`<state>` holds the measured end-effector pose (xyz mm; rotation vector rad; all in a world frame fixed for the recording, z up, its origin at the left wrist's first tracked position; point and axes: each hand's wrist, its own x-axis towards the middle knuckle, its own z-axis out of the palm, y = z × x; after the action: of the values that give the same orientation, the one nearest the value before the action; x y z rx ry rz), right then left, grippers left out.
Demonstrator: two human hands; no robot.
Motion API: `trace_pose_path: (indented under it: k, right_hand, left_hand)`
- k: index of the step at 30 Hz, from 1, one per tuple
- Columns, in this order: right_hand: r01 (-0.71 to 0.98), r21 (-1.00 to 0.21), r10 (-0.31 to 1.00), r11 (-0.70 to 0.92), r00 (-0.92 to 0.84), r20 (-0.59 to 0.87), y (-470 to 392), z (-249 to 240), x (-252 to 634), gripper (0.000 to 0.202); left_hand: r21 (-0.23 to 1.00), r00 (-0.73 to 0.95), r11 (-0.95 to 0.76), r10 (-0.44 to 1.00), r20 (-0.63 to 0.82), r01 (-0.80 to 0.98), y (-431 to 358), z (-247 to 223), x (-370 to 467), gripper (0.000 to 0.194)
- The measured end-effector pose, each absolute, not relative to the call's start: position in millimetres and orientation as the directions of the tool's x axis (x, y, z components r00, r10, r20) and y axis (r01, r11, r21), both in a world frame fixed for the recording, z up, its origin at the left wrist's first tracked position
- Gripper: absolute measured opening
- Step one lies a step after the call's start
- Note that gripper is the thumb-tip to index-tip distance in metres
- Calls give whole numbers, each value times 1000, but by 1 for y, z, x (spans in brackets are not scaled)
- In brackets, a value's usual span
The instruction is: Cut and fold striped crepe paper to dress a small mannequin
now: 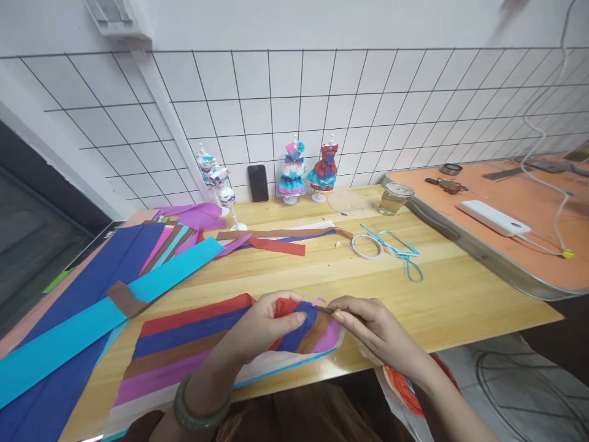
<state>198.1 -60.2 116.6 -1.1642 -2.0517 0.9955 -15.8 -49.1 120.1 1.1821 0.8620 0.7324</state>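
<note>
Along the near edge of the wooden table (460, 301) lies a striped sheet (184, 333) of red, blue, brown, purple, white and bright blue. It looks light, limp and easily creased, best held by a gathered fold, as the left hand (271, 322) grips it; the right hand (370, 316) pinches a slim dark tool (326, 310) at its bunched end.

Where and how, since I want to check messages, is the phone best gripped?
The phone is probably best pinched at its two long side edges, from the front: it stands upright, tiled wall behind it, and both edges look clear of the dress forms.
</note>
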Motion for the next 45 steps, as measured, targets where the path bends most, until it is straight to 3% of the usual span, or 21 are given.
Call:
trace_pose_path:
  k: [45]
  right_hand:
    - [540,-727,864,424,-482,145,-58,127,186,26]
  left_hand:
    - [978,520,207,837,-172,-8,-49,124,-9,21]
